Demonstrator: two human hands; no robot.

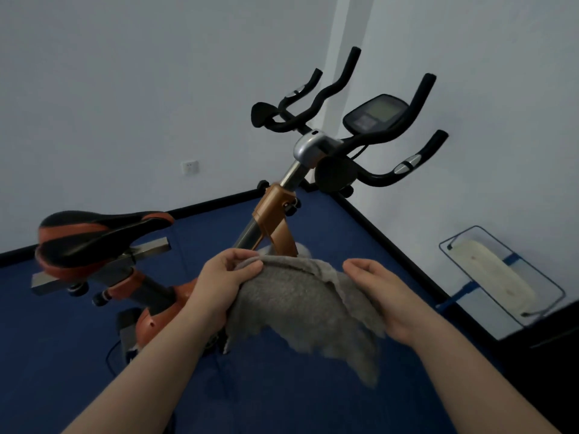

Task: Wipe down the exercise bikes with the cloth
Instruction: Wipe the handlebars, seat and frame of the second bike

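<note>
Above the blue floor mat (94, 355), we hold the grey cloth (300, 305) in front of us, just short of the orange-and-black exercise bike (272, 211). Our left hand (219, 286) pinches the cloth's top edge, thumb and fingers curled over it; our right hand (379, 296) cups the other side, though we cannot tell whether its fingers actually close on the fabric. The cloth hangs bunched between the hands and seems to touch no part of the bike. We judge the wiping is not under way at this moment: the handlebars (369, 136), console (376, 112), saddle (94, 236) and frame all remain to be wiped, and nothing shows which surfaces, if any, are already clean. Only one bike is in view.
</note>
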